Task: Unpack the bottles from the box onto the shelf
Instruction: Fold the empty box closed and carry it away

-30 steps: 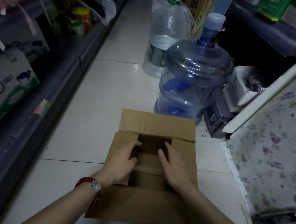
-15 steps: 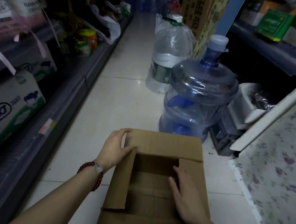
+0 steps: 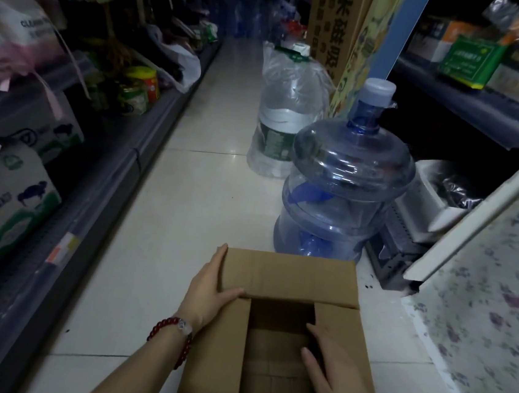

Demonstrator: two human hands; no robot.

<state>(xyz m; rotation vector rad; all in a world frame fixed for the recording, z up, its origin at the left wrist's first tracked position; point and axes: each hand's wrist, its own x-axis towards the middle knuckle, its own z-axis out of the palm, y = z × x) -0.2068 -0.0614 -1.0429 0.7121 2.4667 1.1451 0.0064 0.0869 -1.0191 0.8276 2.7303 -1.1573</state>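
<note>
I see the brown cardboard box [image 3: 286, 327] on the tiled floor [image 3: 169, 219], flaps partly open over a dark gap. My left hand [image 3: 206, 290] grips its far-left corner, thumb over the far flap; my right hand [image 3: 332, 376] rests flat-fingered on the right flap.

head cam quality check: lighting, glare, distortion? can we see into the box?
Head view: dim and underexposed, shelves at both sides falling into near-black; soft glare patches on the floor tiles and highlights on the blue water jug; wide-angle bowing bends the shelf edges near the frame borders; the box opening is in shadow, contents not discernible; left hand and right hand reasonably sharp.
</note>
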